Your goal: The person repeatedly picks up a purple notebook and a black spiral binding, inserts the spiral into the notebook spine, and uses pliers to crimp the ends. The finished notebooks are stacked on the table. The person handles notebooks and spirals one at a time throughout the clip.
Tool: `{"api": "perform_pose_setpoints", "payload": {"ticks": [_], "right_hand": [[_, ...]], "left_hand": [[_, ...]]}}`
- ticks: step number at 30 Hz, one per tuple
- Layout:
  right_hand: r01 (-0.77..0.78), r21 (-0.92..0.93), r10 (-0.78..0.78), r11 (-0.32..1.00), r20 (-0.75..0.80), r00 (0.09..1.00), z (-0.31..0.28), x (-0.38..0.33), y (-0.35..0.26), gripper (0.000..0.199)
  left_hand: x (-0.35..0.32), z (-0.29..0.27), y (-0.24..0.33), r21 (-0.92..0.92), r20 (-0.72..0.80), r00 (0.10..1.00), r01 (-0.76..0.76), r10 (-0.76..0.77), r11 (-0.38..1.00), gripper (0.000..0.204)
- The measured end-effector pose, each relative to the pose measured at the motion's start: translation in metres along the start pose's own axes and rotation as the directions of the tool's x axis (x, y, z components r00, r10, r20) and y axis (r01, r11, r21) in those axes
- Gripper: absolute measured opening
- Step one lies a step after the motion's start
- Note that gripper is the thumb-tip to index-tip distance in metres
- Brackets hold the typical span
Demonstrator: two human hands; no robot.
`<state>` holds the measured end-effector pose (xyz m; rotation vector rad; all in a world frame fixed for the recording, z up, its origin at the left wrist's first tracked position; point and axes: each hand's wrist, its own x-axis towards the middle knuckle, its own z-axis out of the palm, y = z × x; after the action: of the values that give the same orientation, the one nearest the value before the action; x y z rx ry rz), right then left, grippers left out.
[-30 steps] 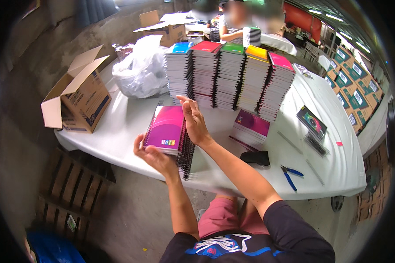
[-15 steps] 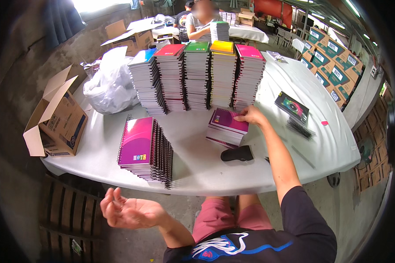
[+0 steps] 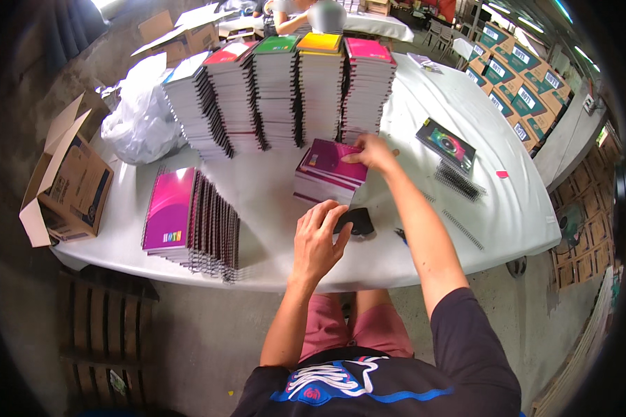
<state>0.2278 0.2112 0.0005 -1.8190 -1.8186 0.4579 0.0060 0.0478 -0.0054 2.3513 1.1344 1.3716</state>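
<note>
My right hand (image 3: 374,153) grips the right edge of the top purple notebook (image 3: 327,158) on a short stack at mid-table. That top layer sits slightly askew over the pale page edges below. My left hand (image 3: 316,240) hovers in front of the stack, empty, its fingers apart and curved. A small black object (image 3: 360,221) lies beside it, partly hidden by the fingers; its kind is unclear. On the left stands a leaning stack of purple spiral notebooks (image 3: 167,208), black coils facing right.
Tall notebook stacks with blue, red, green, yellow and pink (image 3: 370,48) covers line the back. A white plastic bag (image 3: 142,118) and an open carton (image 3: 76,184) stand left. A black-covered notebook (image 3: 446,144) and loose wire coils (image 3: 462,229) lie right. Another person (image 3: 292,22) is behind.
My left hand has come from beyond the table's front edge up and right toward the short stack. My right hand has shifted the top purple notebook slightly. The whole view has moved.
</note>
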Motion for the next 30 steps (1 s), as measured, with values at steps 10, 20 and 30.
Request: {"api": "perform_pose_setpoints", "payload": {"ticks": [10, 20, 30], "right_hand": [[0.217, 0.182, -0.174, 0.959, -0.224, 0.959, -0.006, -0.182, -0.047, 0.024], [0.052, 0.543, -0.090, 0.838, 0.044, 0.995, -0.049, -0.156, 0.037, 0.045], [0.221, -0.050, -0.226, 0.974, -0.308, 0.924, -0.018, -0.099, 0.048, 0.037]], "left_hand": [[0.000, 0.001, 0.045, 0.325, 0.000, 0.998, -0.052, 0.055, 0.944, 0.045], [-0.055, 0.044, 0.019, 0.227, 0.087, 0.993, -0.101, 0.083, 0.969, 0.029], [-0.079, 0.012, 0.006, 0.288, 0.062, 0.998, -0.009, -0.010, 0.958, 0.037]]}}
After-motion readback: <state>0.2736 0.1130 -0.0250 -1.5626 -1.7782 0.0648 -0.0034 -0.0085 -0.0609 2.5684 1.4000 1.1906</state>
